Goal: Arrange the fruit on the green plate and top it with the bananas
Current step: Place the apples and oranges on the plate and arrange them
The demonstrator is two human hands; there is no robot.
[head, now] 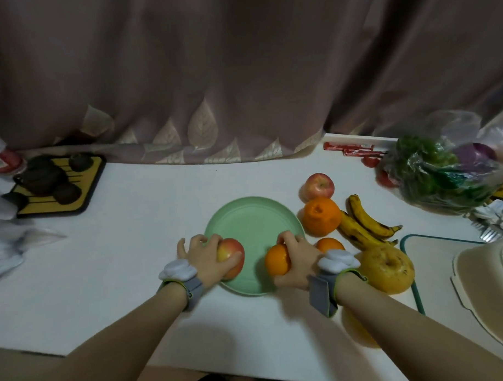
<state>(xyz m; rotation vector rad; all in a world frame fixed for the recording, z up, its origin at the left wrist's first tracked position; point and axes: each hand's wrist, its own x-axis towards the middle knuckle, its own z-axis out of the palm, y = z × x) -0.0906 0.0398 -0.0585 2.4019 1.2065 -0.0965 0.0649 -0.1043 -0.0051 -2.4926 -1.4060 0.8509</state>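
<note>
The green plate (252, 218) lies in the middle of the white table. My left hand (201, 253) grips a red-yellow apple (232, 255) over the plate's left rim. Over the plate's near right part, my right hand (297, 258) holds an orange (277, 260). To the right of the plate lie a second apple (318, 185), a large knobbly orange (321, 216), a small orange (329, 244) partly hidden behind my right wrist, two spotted bananas (365, 223) and a big yellow fruit (388, 268).
A yellow-black tray with a dark teapot and cups (56, 184) sits at the back left. A plastic bag of greens (440, 172) lies at the back right. A cutting board (447, 269) and a beige strainer (493, 290) occupy the right side. A curtain hangs behind.
</note>
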